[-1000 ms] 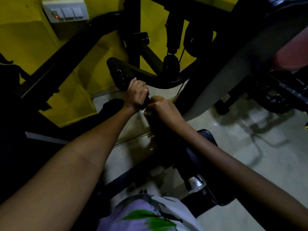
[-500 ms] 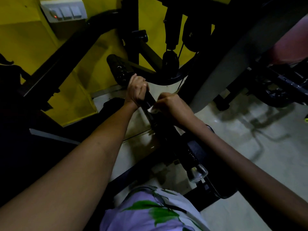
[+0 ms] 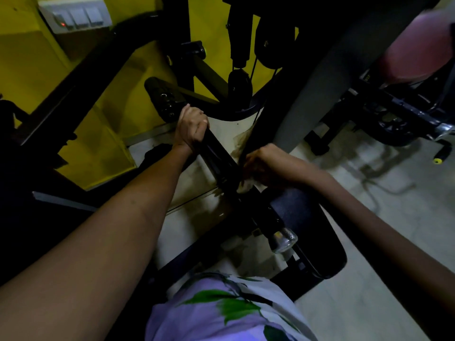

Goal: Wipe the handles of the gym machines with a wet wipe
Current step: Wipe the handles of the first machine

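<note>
Left hand (image 3: 193, 126) curls round the black handle bar (image 3: 216, 156) upper end, steadying it we judge, while our right hand (image 3: 264, 166) presses the wet wipe (image 3: 246, 185) lower down.

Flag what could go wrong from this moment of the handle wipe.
1. The left hand grips the long black machine handle and hides that stretch, so it may go unwiped.
2. The crumpled white wet wipe only peeks out under the right hand; it could slip out mid-stroke.
</note>
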Tool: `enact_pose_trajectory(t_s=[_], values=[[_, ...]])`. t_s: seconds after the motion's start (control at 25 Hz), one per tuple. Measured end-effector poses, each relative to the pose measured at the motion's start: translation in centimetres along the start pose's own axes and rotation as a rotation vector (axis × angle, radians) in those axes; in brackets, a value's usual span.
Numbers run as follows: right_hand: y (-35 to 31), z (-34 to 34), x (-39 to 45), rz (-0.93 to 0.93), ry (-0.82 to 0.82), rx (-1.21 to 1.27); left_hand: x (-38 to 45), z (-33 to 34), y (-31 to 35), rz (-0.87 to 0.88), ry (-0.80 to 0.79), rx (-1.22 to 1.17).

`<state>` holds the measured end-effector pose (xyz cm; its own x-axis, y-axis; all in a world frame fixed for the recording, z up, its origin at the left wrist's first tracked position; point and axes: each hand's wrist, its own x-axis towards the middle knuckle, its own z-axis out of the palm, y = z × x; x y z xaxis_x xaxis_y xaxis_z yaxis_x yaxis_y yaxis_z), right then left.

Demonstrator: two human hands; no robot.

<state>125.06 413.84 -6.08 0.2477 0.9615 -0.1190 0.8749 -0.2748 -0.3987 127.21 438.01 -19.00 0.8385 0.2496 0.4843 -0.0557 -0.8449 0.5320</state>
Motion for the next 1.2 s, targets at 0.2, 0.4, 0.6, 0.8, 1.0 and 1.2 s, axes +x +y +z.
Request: enact_pose_trajectory(t_s=[0.2, 0.4, 0.6, 0.8, 1.0, 1.2], values=[[-0.9, 2.5, 3.9, 0.191, 0.236, -0.122, 0.4, -1.1, 0.8, -0.123, -0.18, -0.009], [-0.3, 2.5, 0.4, -0.072, 0.142, -0.048, -1.6, -2.4, 5.2, -0.305, -0.219, -0.142], [0.7, 0.5, 0.3, 0.114, 0.052, -0.074, -4.5, -2.3, 7.1, -0.321, -0.346, -0.137], [-1.8, 2.5, 0.6, 0.163, 0.187, -0.041, -3.7, -3.1, 8.1, -0.361, -0.484, 0.073], [-1.9, 2.3, -2.9, 0.086, 0.102, -0.044, -3.7, -3.4, 8.9, -0.371, -0.645, 0.319], [-1.5, 1.4, -5.4, 0.131, -0.01, -0.097, -3.8, -2.9, 9.8, -0.382, -0.617, 0.333]])
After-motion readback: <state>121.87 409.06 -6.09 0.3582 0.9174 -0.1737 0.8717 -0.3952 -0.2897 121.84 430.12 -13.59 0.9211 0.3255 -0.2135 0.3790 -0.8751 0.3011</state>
